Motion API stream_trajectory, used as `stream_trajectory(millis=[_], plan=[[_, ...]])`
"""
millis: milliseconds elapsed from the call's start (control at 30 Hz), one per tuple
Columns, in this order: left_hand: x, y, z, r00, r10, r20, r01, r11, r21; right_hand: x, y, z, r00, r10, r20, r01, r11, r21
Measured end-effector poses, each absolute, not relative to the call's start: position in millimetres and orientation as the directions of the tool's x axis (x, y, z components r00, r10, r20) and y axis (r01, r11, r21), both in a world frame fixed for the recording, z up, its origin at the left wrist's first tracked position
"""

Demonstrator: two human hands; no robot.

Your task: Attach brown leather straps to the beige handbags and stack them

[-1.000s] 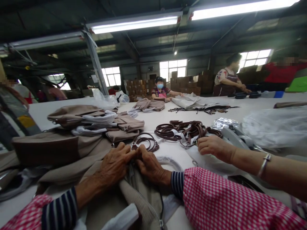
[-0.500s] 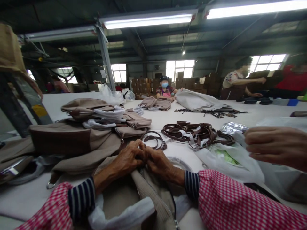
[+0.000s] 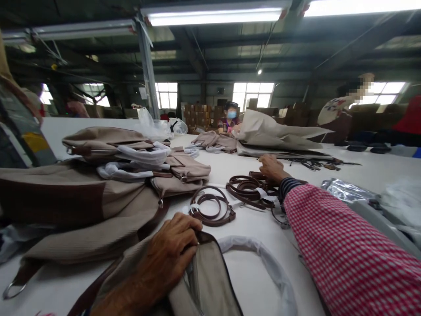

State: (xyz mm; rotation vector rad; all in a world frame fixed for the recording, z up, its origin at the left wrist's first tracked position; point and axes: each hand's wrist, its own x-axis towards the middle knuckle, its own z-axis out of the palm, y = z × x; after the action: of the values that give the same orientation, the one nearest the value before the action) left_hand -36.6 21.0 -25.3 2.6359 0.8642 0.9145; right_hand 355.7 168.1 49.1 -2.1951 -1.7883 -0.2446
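My left hand (image 3: 179,241) is closed on the top edge of a beige ribbed bag (image 3: 213,267) with brown trim. The bag's zipped mouth gapes toward me, and a handle wrapped in white paper (image 3: 263,250) curves out to its right. Farther off, my right hand (image 3: 272,169) reaches over a pile of coiled brown straps (image 3: 246,188), its fingers stretched out and partly hidden. I see nothing held in it. Between the hands lies one separate coiled strap (image 3: 210,206) with a white wrap on it.
Several beige bags (image 3: 131,193) are heaped on the left. Beyond the straps lies a stack of grey-beige material (image 3: 279,136) with dark cords along its front. Clear plastic packets (image 3: 348,191) are at the right. A masked person (image 3: 230,118) is across the table.
My right hand has left the bag's edge and moved forward to the strap pile; my left hand stays on the bag. Another person's hand at the right has gone, with the green-marked plastic.
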Motion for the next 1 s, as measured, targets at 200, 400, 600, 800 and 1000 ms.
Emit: stream_trajectory(millis=[200,400,600,800,1000], plan=[[-38.1,25.3,-29.5,0.621,0.603,0.500,0.450,-0.798,0.401,389.5,206.0,0.3,0.222,0.975,-0.020,0.974,-0.223,-0.030],[-36.8,24.4,-24.2,0.603,0.610,0.515,0.438,-0.792,0.425,387.4,217.3,-9.9,0.258,0.965,0.052,0.963,-0.252,-0.098],[-37.5,24.8,-32.1,0.570,0.632,0.525,0.400,-0.772,0.494,395.0,204.0,19.7,0.361,0.903,0.235,0.899,-0.269,-0.345],[-38.4,28.6,-35.5,0.563,0.661,0.496,0.391,-0.742,0.545,384.0,166.5,62.0,0.264,0.925,0.275,0.688,0.020,-0.725],[-40.0,30.4,-29.4,0.550,0.694,0.465,0.376,-0.703,0.604,334.0,87.2,89.2,0.042,0.972,0.230,0.351,0.201,-0.915]])
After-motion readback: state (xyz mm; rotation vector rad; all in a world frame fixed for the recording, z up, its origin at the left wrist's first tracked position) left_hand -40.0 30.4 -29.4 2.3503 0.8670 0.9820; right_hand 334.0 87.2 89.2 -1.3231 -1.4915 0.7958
